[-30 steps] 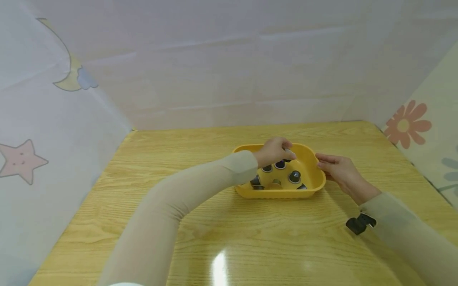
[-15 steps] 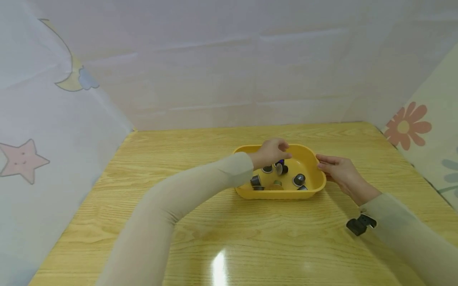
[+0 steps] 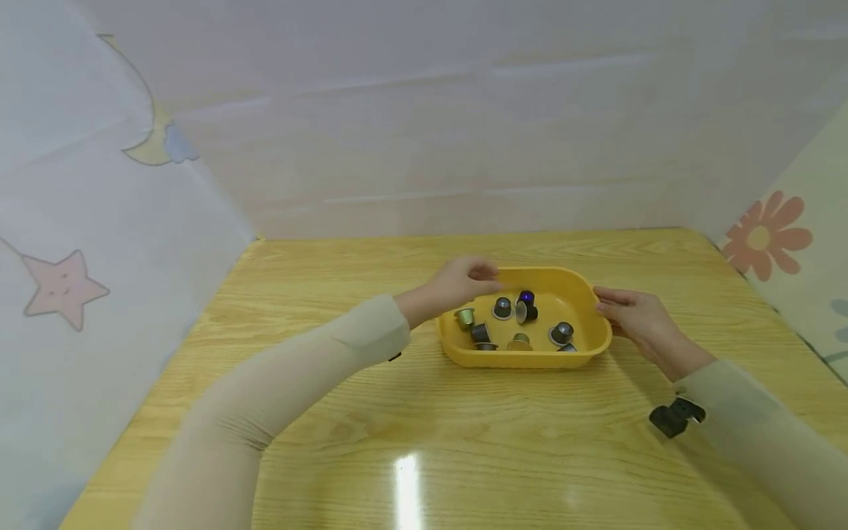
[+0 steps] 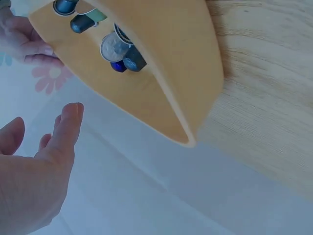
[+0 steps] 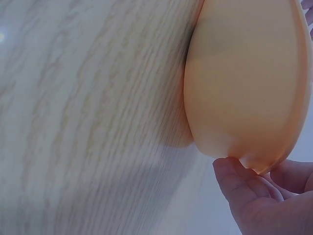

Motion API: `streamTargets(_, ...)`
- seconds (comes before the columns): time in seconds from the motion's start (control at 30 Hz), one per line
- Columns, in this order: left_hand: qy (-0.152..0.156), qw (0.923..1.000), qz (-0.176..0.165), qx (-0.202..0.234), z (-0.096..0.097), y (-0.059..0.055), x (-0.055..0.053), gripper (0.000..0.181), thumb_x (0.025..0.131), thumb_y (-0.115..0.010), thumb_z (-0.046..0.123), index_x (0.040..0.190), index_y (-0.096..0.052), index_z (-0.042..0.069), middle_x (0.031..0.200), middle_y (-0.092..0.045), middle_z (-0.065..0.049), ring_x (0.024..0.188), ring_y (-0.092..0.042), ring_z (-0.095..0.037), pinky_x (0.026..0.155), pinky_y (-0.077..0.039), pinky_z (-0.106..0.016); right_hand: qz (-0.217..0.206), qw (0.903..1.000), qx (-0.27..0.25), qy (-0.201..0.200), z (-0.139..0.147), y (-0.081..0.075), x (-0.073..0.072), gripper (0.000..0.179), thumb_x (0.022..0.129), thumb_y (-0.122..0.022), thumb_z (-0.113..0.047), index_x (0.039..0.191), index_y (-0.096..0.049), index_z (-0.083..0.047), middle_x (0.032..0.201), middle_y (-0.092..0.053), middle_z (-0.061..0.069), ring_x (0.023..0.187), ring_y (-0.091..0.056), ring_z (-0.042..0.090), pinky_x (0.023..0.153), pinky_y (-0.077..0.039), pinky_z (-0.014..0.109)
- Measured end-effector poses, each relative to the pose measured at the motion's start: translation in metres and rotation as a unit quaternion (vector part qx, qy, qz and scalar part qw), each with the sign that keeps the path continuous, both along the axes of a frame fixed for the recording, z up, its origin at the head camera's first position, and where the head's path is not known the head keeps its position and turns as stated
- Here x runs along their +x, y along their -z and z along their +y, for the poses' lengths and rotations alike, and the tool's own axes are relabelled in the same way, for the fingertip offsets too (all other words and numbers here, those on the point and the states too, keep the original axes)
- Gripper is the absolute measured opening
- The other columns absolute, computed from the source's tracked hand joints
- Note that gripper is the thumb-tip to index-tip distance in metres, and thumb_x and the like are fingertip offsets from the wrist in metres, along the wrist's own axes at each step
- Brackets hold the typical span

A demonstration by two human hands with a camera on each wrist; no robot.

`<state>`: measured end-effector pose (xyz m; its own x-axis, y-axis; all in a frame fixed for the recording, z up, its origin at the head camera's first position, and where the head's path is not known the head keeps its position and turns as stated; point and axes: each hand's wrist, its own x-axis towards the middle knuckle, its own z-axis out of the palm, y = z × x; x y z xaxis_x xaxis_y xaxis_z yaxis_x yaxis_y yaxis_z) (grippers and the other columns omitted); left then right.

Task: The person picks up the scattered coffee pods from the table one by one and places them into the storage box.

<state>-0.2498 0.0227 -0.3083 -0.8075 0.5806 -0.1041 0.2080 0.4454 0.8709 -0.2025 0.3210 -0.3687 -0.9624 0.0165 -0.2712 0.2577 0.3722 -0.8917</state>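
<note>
A yellow plastic basin (image 3: 570, 298) stands on the table with several coffee capsules inside. Among them are a green capsule (image 3: 465, 318) at the left, a purple capsule (image 3: 526, 296) near the back and a dark capsule (image 3: 562, 333) to the right. My left hand (image 3: 464, 283) hovers over the basin's back left rim, holding nothing. In the left wrist view its fingers (image 4: 67, 127) are extended, apart from the basin. At the right end my right hand (image 3: 636, 318) pinches the rim between thumb and fingers, as the right wrist view also shows (image 5: 274, 196).
The wooden table (image 3: 371, 434) reaches around the basin on all sides. Pale printed sheets (image 3: 424, 147) hang behind it and at both sides. A black device (image 3: 676, 417) is strapped at the right wrist.
A dark capsule has left my left hand and lies in the basin. That hand has moved left, uncovering the green capsule. The right hand has stayed on the rim.
</note>
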Motion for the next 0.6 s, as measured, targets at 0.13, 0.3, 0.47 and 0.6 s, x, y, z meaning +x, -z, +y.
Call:
streamTargets(0.13,-0.009,0.9999,-0.001,0.009,-0.014,-0.001,0.003,0.040,0.098,-0.061,0.018,0.134,-0.054,0.001,0.129,-0.058,-0.012,0.117,-0.056,-0.023,0.093,-0.050,-0.035,0.000,1.0000,-0.007,0.005,0.001,0.000,-0.001,0.053,0.105,-0.043,-0.016,0.151,-0.024,0.002,0.149,-0.027,0.031,0.080,-0.055,-0.014,0.079,-0.054,0.020)
streamTargets(0.3,-0.030,0.9995,0.000,0.013,-0.030,0.000,0.006,0.039,0.098,-0.061,0.020,0.134,-0.056,0.005,0.127,-0.061,-0.008,0.116,-0.056,-0.020,0.094,-0.049,-0.034,-0.001,1.0000,-0.005,0.008,0.003,0.000,-0.001,0.053,0.105,-0.043,-0.016,0.151,-0.024,0.002,0.149,-0.027,0.031,0.080,-0.055,-0.014,0.080,-0.055,0.021)
streamTargets(0.47,-0.042,0.9989,0.016,0.015,-0.046,-0.001,0.010,0.038,0.098,-0.061,0.021,0.133,-0.057,0.006,0.128,-0.060,-0.008,0.118,-0.055,-0.021,0.098,-0.047,-0.037,-0.004,1.0000,0.001,0.009,0.004,0.000,-0.003,0.053,0.105,-0.043,-0.017,0.151,-0.024,0.002,0.150,-0.028,0.030,0.080,-0.054,-0.015,0.080,-0.054,0.021)
streamTargets(0.6,-0.055,0.9981,0.024,0.011,-0.059,0.001,0.014,0.038,0.098,-0.061,0.022,0.132,-0.058,0.005,0.127,-0.061,-0.008,0.117,-0.055,-0.022,0.097,-0.047,-0.038,-0.007,0.9999,0.007,0.008,0.005,0.001,-0.003,0.053,0.105,-0.043,-0.017,0.151,-0.024,0.001,0.150,-0.028,0.029,0.079,-0.053,-0.015,0.080,-0.054,0.021)
